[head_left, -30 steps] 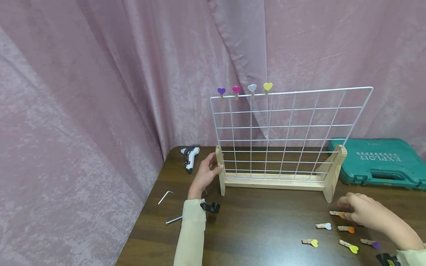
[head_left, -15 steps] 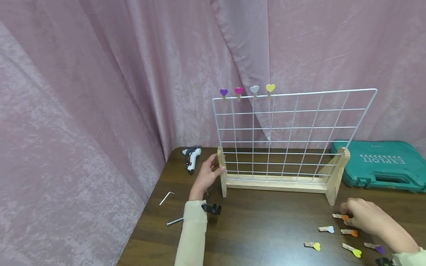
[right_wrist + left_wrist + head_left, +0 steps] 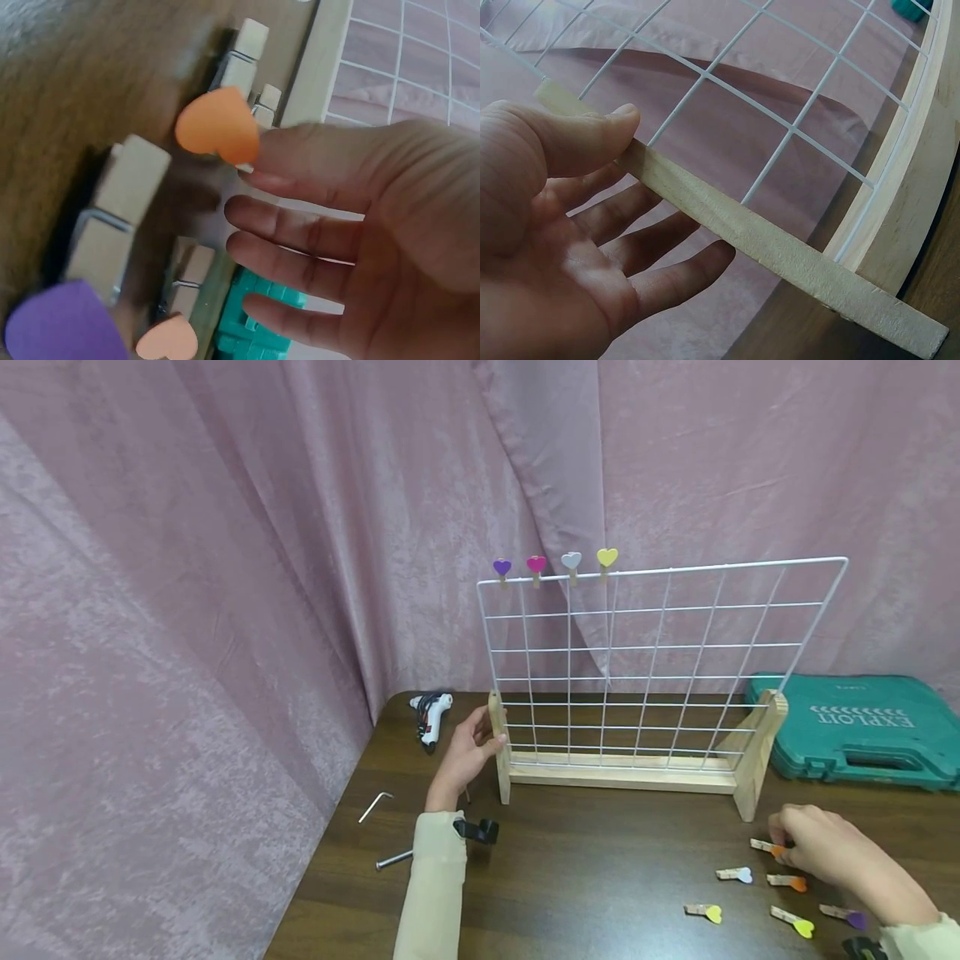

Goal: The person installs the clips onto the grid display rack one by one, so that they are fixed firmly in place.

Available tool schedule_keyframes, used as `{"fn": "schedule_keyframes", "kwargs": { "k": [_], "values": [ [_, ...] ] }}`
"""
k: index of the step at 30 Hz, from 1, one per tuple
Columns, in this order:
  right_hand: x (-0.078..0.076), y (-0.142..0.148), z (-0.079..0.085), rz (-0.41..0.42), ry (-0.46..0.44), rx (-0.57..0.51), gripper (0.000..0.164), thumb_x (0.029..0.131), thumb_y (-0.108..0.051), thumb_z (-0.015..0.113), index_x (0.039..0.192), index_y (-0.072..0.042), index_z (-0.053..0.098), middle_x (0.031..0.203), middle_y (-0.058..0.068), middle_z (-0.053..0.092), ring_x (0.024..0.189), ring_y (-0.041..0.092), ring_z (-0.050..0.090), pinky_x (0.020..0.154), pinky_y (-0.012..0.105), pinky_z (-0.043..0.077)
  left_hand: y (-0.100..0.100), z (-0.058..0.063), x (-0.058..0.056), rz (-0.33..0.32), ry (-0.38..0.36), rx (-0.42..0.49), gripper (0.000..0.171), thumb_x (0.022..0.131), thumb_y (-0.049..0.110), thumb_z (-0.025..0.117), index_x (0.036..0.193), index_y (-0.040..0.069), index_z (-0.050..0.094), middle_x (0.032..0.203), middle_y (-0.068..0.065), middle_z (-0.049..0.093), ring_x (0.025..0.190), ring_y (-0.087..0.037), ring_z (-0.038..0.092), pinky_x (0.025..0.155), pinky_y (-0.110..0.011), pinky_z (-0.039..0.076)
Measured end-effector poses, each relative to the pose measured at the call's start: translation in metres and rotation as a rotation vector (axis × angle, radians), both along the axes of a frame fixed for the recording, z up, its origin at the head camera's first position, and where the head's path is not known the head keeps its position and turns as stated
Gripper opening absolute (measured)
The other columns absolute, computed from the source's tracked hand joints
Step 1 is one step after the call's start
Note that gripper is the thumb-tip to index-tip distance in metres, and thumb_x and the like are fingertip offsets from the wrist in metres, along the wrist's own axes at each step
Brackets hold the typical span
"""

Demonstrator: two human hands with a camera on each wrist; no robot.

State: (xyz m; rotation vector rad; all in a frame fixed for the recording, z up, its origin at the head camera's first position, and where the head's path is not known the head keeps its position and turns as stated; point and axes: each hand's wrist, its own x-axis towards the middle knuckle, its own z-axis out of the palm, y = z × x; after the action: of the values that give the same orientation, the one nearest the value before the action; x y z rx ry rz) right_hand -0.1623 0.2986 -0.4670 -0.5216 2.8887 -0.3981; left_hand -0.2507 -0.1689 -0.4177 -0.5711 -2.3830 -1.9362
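On the near right of the dark wooden table, just beside your right hand, lies an orange heart-topped wooden peg. Your thumb and fingers are bent down at it, but I cannot tell whether they have pinched it; the other fingers look loosely bent. Around it, five more pegs lie loose: one white-hearted, a second orange-hearted, one yellow-hearted, one yellow-green-hearted and one purple-hearted. (Your right wrist view also shows a paler orange-hearted one, which I cannot match to the head view.)

Behind them stands the white wire grid in its pale wood base. Four pegs are clipped along its top bar, at the left end: purple, pink, white and yellow. The rest of that bar is bare, so I judge you under half done, with at least six pegs left.

Your left hand grips the left wooden upright, thumb in front, fingers partly bent behind. Farther out sit a white glue gun, a bent hex key, a metal bolt and a green plastic case.
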Motion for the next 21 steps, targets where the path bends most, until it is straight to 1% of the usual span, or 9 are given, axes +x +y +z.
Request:
{"fn": "schedule_keyframes", "kwargs": {
  "k": [4, 7, 9, 14, 17, 21],
  "values": [
    [0.004, -0.001, 0.006, 0.003, 0.014, -0.040, 0.028, 0.068, -0.012, 0.073, 0.064, -0.017, 0.046, 0.061, -0.006, 0.039, 0.053, 0.008, 0.034, 0.048, 0.025, 0.026, 0.000, 0.000, -0.001, -0.005, 0.001, 0.007, 0.047, 0.087, -0.004, 0.057, 0.132, -0.004, 0.042, 0.131, -0.021, 0.049, 0.121, -0.034, 0.044, 0.101, -0.046, 0.034],
    [0.006, 0.000, 0.010, 0.026, 0.042, -0.085, 0.027, 0.068, -0.016, 0.074, 0.066, -0.019, 0.047, 0.062, -0.009, 0.039, 0.054, 0.004, 0.033, 0.048, 0.023, 0.025, 0.001, 0.000, -0.001, -0.009, 0.005, 0.025, 0.047, 0.087, -0.006, 0.056, 0.132, -0.005, 0.042, 0.131, -0.023, 0.048, 0.121, -0.036, 0.044, 0.101, -0.048, 0.033],
    [0.008, 0.000, 0.011, 0.063, 0.080, -0.125, 0.027, 0.069, -0.017, 0.075, 0.067, -0.021, 0.048, 0.064, -0.011, 0.039, 0.056, 0.001, 0.032, 0.048, 0.022, 0.025, 0.001, 0.000, -0.001, -0.007, 0.008, 0.032, 0.047, 0.086, -0.007, 0.056, 0.131, -0.006, 0.042, 0.130, -0.023, 0.048, 0.121, -0.037, 0.044, 0.101, -0.048, 0.033],
    [0.015, -0.004, 0.017, 0.160, 0.235, -0.208, 0.031, 0.068, -0.016, 0.077, 0.069, -0.029, 0.049, 0.070, -0.020, 0.042, 0.063, -0.003, 0.036, 0.052, 0.021, 0.030, 0.001, 0.000, 0.000, -0.005, 0.014, 0.028, 0.048, 0.086, -0.006, 0.057, 0.131, -0.007, 0.041, 0.130, -0.023, 0.049, 0.121, -0.036, 0.044, 0.101, -0.046, 0.034],
    [0.020, -0.011, 0.028, 0.182, 0.315, -0.261, 0.032, 0.066, -0.013, 0.079, 0.070, -0.030, 0.052, 0.076, -0.023, 0.048, 0.068, -0.002, 0.043, 0.056, 0.020, 0.036, 0.001, 0.000, -0.001, -0.004, 0.016, 0.020, 0.048, 0.087, -0.005, 0.057, 0.132, -0.008, 0.040, 0.131, -0.022, 0.049, 0.121, -0.035, 0.044, 0.101, -0.045, 0.035],
    [0.026, -0.021, 0.045, 0.181, 0.385, -0.324, 0.035, 0.065, -0.009, 0.079, 0.073, -0.033, 0.054, 0.078, -0.024, 0.052, 0.073, -0.001, 0.049, 0.061, 0.017, 0.038, 0.002, -0.001, -0.001, -0.004, 0.018, 0.019, 0.048, 0.087, -0.004, 0.058, 0.131, -0.008, 0.040, 0.130, -0.022, 0.049, 0.121, -0.035, 0.045, 0.101, -0.046, 0.035]
  ]
}}
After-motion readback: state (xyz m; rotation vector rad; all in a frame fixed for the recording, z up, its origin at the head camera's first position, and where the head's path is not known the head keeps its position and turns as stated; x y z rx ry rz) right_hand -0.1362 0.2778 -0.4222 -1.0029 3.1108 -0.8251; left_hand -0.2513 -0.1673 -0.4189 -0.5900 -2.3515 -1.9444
